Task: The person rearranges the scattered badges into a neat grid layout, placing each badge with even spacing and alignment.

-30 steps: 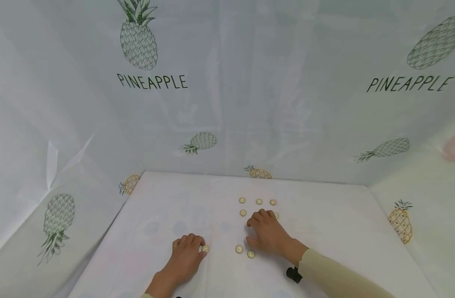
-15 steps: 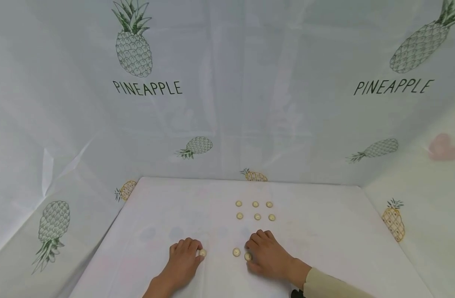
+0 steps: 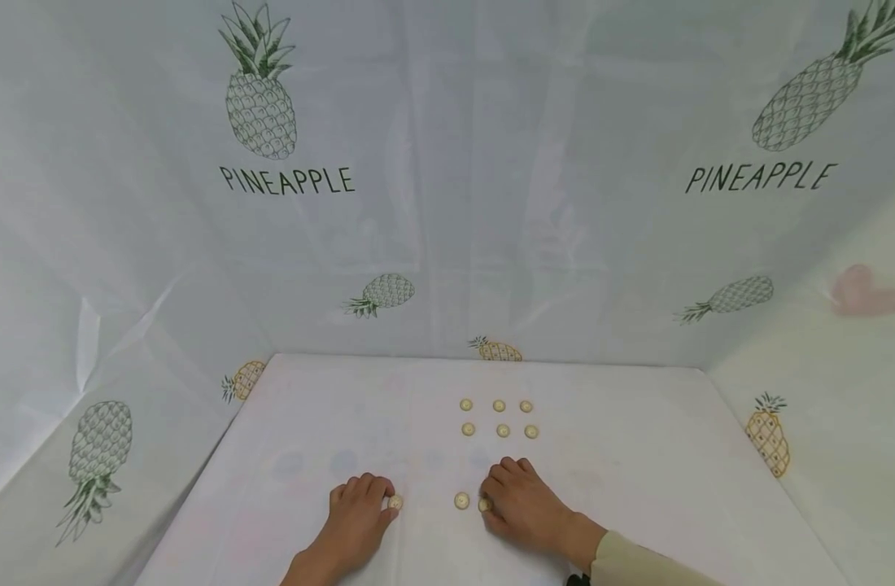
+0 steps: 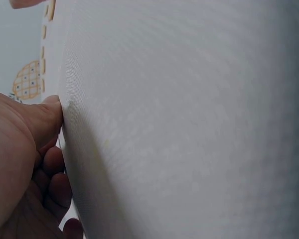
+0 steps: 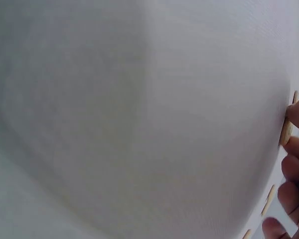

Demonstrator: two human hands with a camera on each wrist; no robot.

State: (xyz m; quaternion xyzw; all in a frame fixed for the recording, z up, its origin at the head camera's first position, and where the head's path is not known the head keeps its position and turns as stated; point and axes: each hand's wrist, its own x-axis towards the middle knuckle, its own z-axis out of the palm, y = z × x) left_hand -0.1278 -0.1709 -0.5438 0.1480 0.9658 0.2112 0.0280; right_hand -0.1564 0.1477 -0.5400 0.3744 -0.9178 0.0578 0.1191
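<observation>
Small, round, pale wooden discs with a dark mark in the middle lie flat on the white-covered table. My left hand (image 3: 355,521) pinches one left disc (image 3: 395,503) between thumb and index finger, down at the table. In the left wrist view that disc is hidden behind the thumb (image 4: 50,117). My right hand (image 3: 524,506) holds another disc (image 3: 485,505) by its edges, and the right wrist view shows this disc (image 5: 287,130) between thumb and fingertip. Between the two hands lies a single disc (image 3: 461,500), close to the right hand's disc.
Farther back, several discs form two rows: a back row with its middle disc (image 3: 499,405) and a front row with its middle disc (image 3: 503,430). A white curtain (image 3: 491,203) with printed pineapples rises behind the table (image 3: 623,456) and along both sides.
My right hand has drawn back from the front one of the two far rows to the near disc, and its thumb and finger have closed on it. The left hand keeps its pinch.
</observation>
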